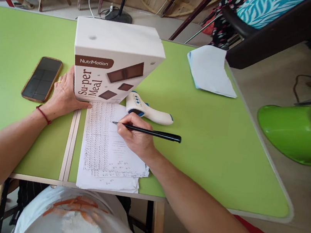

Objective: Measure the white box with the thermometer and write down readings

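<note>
A white box (115,75) printed "NutriMotion Su-per Meal" stands upright on the green table. My left hand (64,95) is around its lower left corner, thumb along the bottom front edge and fingers against the left side. The thumb tip touches a stack of paper sheets (127,167) covered with rows of small handwriting. My right hand (138,135) grips a black pen (158,134), its tip over the top sheet beside the dense rows. Just beyond that hand lies a white and blue infrared thermometer (155,115), partly behind the box.
A smartphone (42,79) in a brown-edged case lies left of my left hand. Folded white paper (212,70) rests at the table's far right. A seam (70,144) crosses the green table (211,152). A green plastic stool or tub (290,129) is on the right; a person's foot shows at upper left.
</note>
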Action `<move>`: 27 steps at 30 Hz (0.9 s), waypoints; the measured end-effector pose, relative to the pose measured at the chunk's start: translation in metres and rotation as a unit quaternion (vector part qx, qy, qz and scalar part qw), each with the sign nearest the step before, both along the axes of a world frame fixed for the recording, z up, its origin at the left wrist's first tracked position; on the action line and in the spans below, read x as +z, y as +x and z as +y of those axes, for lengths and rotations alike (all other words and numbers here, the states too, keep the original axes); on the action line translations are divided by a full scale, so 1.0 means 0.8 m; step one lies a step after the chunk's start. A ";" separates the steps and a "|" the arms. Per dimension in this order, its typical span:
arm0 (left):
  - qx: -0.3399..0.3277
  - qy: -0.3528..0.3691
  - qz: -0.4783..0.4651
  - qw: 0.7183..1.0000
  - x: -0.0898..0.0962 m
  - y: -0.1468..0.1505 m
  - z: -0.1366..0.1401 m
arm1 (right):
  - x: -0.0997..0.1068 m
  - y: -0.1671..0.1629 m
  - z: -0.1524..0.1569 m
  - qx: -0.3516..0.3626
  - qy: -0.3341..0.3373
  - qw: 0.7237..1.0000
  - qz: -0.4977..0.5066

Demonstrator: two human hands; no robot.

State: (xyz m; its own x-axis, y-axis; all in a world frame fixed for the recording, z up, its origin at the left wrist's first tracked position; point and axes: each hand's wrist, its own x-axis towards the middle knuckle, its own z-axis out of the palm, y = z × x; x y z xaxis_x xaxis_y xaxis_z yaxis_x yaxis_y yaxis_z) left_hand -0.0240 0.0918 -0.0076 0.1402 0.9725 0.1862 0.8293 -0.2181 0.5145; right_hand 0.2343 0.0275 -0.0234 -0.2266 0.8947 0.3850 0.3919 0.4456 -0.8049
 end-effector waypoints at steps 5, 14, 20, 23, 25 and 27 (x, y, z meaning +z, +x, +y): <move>-0.003 0.001 0.001 1.000 0.000 -0.001 -0.001 | 0.000 0.000 -0.001 -0.006 0.003 1.000 0.005; -0.002 -0.009 0.001 1.000 0.004 -0.001 -0.001 | 0.005 -0.002 0.000 0.008 0.010 1.000 0.004; -0.004 0.001 -0.001 1.000 0.000 -0.002 0.000 | 0.004 -0.001 0.000 0.018 0.012 1.000 0.007; -0.005 0.006 -0.001 1.000 -0.001 -0.002 0.000 | 0.004 -0.001 0.000 0.013 0.015 1.000 0.011; -0.004 0.007 0.002 1.000 -0.003 -0.002 0.000 | 0.003 -0.001 0.000 -0.004 0.018 1.000 0.016; 0.000 0.006 0.005 1.000 -0.005 -0.003 0.001 | 0.003 -0.001 -0.001 -0.021 0.018 0.999 0.016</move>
